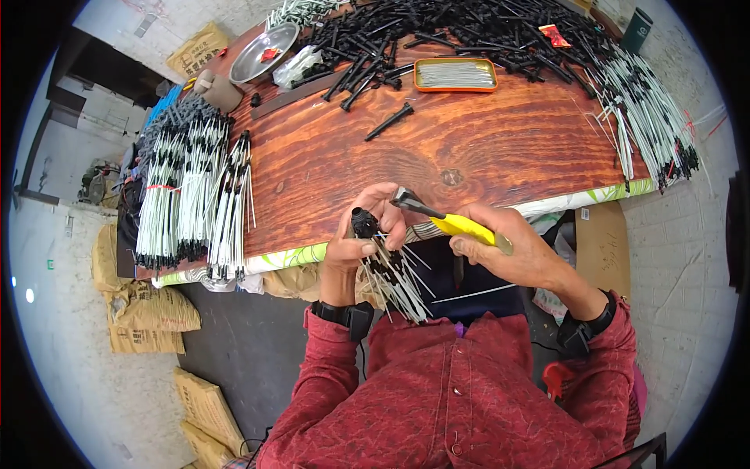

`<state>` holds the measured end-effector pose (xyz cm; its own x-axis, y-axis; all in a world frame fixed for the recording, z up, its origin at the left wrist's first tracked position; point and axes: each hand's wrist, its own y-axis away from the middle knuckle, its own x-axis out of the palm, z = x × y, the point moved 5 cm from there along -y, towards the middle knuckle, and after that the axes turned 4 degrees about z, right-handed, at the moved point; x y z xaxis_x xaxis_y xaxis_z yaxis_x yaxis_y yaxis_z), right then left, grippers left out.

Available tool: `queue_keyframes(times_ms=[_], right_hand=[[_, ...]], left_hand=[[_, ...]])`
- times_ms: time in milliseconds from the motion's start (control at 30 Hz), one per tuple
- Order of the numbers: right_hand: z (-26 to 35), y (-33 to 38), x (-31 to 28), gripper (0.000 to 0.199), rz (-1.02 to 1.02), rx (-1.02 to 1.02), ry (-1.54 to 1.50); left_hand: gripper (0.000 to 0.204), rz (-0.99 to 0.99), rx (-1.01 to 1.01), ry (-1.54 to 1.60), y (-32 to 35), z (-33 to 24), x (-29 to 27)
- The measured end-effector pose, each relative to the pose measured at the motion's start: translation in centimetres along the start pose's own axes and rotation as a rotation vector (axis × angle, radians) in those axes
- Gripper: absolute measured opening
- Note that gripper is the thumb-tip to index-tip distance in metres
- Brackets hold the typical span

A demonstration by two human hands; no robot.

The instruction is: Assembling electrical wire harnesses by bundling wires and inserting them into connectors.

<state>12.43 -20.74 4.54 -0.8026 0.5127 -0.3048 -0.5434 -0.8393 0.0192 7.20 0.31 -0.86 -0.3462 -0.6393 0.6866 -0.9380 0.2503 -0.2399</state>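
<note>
Your left hand (pixel 361 238) is raised in front of your chest, just off the near edge of the tabletop (pixel 484 148), with its fingers closed around a black plastic piece (pixel 364 222) and a bundle of thin white rods (pixel 394 277) that fans down toward your lap. Your right hand (pixel 512 250) sits level with it, fist wrapped around the yellow handle of a small cutter (pixel 437 215), whose dark head points left and comes just beside the left fingertips near the black piece. Both forearms come up from the lower edge in red sleeves, each with a black band at the wrist. On the tabletop, an orange-rimmed tray (pixel 455 75) holds a flat layer of thin pale rods. Farther left, a round metal bowl (pixel 264 53) carries a small red item; what it is cannot be told. A heap of black plastic parts (pixel 437 31) spreads across the far side, and assembled white-and-black pieces (pixel 187 187) lie in rows at the left end, with more at the right.
</note>
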Motion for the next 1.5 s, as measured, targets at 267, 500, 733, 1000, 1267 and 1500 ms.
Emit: queue_keyframes(times_ms=[267,500,733,1000,1267,1500], right_hand=[[0.0,-1.8,1.7,0.023,-0.041,-0.009,-0.045],[-0.4,-3.6,3.4,0.027,-0.151,-0.117,-0.233],[-0.1,-3.5,4.3,0.027,-0.201,-0.100,-0.167],[0.0,-2.9,4.2,0.026,-0.268,-0.072,-0.128],[-0.1,-2.6,3.9,0.023,-0.371,-0.131,-0.149],[-0.4,-2.2,4.2,0.025,-0.377,-0.166,-0.104]], left_hand=[[0.068,0.025,0.042,-0.119,0.7,0.2,-0.9],[0.063,-0.051,0.037,-0.249,1.0,0.1,0.5],[0.063,-0.147,0.004,-0.486,1.7,0.1,0.4],[0.054,-0.248,0.014,-0.642,2.1,0.6,0.9],[0.051,-0.324,-0.031,-0.677,2.3,0.8,1.0],[0.046,-0.262,-0.062,-0.824,2.0,0.5,1.8]])
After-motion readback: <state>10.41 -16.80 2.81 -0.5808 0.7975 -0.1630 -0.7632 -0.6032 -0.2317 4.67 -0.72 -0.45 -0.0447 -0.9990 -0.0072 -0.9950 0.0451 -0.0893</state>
